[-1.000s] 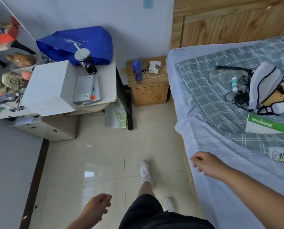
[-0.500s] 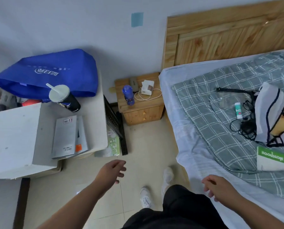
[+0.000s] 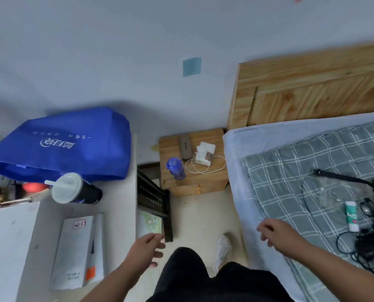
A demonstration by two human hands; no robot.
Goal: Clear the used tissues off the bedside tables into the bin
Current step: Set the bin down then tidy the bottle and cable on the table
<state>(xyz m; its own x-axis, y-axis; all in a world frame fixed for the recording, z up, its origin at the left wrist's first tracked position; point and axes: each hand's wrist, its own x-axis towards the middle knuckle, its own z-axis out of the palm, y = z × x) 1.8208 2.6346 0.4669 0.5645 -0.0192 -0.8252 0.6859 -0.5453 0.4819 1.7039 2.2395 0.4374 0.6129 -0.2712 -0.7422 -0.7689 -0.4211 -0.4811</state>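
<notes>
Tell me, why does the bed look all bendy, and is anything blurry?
Head view: the wide lens bends the bed and headboard edges; everything is slightly soft, print on the blue bag fuzzy; light is even, with a soft shadow on the wall above it.

White tissue [image 3: 207, 147] on small wooden desk [image 3: 170, 147] at frame centre, near blue bottle [image 3: 175, 168]; left hand [image 3: 145, 250] and right hand [image 3: 275, 234] low, loose-fingered.

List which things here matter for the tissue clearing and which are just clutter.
Job: white crumpled tissue on bedside table; left hand, right hand, both empty. No bin in view.
Clutter: blue bottle, grey case, white cable, blue bag, lidded cup, booklets.
</notes>
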